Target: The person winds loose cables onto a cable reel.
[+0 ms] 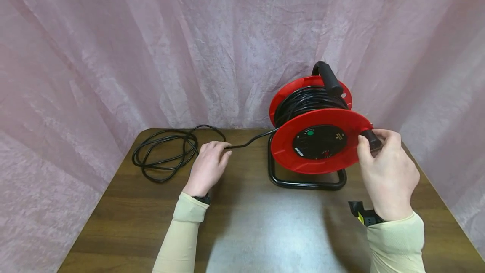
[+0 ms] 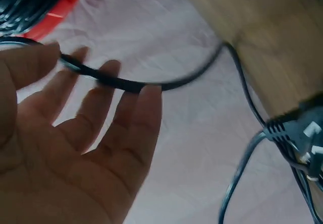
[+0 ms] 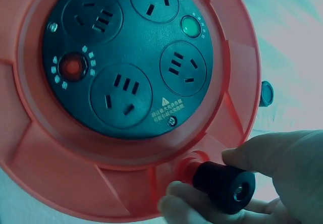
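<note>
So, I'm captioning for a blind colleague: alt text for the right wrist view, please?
A right hand grips the black crank knob of a red extension cable reel. Its black panel bears four power sockets, a green button and a red button.

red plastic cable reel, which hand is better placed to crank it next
Probably the right hand: it holds the black cylindrical crank knob on the red plastic reel. The left hand is off to the reel's left, at the thin black cable, so seems better suited to guiding that.
</note>
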